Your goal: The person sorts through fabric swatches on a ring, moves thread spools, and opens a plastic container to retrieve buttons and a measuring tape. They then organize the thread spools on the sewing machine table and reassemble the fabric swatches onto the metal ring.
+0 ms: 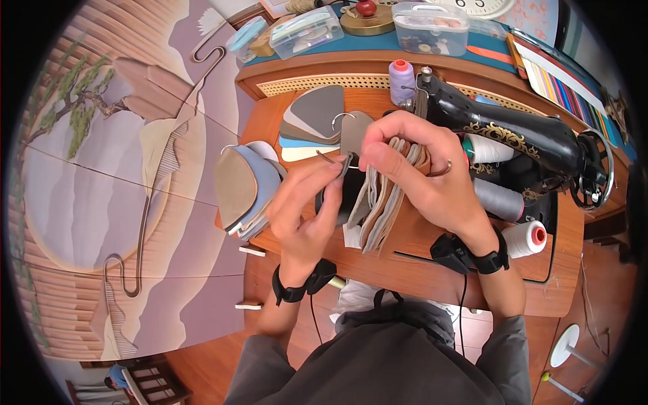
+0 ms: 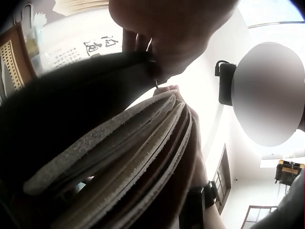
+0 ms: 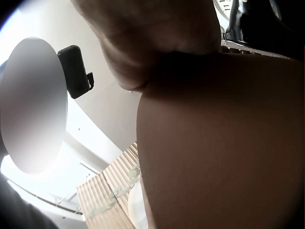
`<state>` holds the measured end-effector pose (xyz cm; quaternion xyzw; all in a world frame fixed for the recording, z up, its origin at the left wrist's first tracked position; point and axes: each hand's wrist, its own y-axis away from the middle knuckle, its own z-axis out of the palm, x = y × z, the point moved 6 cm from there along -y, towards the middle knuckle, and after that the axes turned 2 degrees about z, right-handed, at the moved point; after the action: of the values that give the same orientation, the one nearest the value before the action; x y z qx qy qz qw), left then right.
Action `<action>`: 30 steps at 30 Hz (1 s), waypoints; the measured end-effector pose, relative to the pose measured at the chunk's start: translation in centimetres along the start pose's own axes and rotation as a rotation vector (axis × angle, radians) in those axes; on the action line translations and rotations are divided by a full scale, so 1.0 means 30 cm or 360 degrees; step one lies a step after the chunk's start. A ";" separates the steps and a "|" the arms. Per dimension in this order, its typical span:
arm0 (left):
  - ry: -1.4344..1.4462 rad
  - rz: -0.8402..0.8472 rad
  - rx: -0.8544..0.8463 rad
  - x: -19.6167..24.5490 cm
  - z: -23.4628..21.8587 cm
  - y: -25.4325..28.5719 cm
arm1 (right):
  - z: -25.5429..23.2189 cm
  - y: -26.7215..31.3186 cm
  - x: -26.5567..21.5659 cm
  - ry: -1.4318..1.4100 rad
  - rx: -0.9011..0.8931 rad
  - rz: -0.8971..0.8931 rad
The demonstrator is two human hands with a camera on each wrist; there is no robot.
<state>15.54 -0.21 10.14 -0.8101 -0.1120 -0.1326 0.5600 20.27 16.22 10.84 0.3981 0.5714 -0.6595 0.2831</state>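
Observation:
Over the front of the table, my right hand grips a thick bundle of fabric swatches, brown, grey and cream. A curved metal ring shows at the bundle's right side. My left hand pinches the holed end of a dark swatch beside the right thumb. In the left wrist view the ring passes close to the dark swatch, and the lighter swatches fan out below. The right wrist view shows mostly my palm, with the bundle hidden.
Another ringed swatch set lies at the table's left edge, and fanned swatches lie behind the hands. A black sewing machine stands at the right, with thread spools around it. Plastic boxes line the back shelf.

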 end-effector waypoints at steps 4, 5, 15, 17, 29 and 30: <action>0.0217 -0.0296 0.0003 -0.001 0.001 0.023 | 0.013 0.003 0.013 -0.0043 0.0034 0.0069; 0.0348 -0.0526 0.0033 -0.015 0.004 0.037 | 0.011 -0.004 0.007 0.0053 0.0072 -0.0152; 0.0505 -0.0371 -0.0200 0.043 0.085 0.029 | 0.024 0.018 0.024 0.0089 0.0257 -0.0450; 0.0581 -0.0493 -0.0286 0.029 0.100 0.050 | 0.023 0.018 0.024 0.0166 0.0253 -0.0488; 0.0703 -0.0739 -0.0044 -0.029 0.065 0.075 | 0.040 0.002 -0.007 0.0456 -0.0235 -0.0449; 0.0694 -0.0755 0.0010 -0.036 0.057 0.074 | 0.037 -0.002 -0.002 0.0402 -0.0264 -0.0385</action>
<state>15.41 0.59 7.25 -0.7122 -0.1757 -0.4296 0.5267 20.04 15.13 10.97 0.3816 0.6984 -0.5841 0.1597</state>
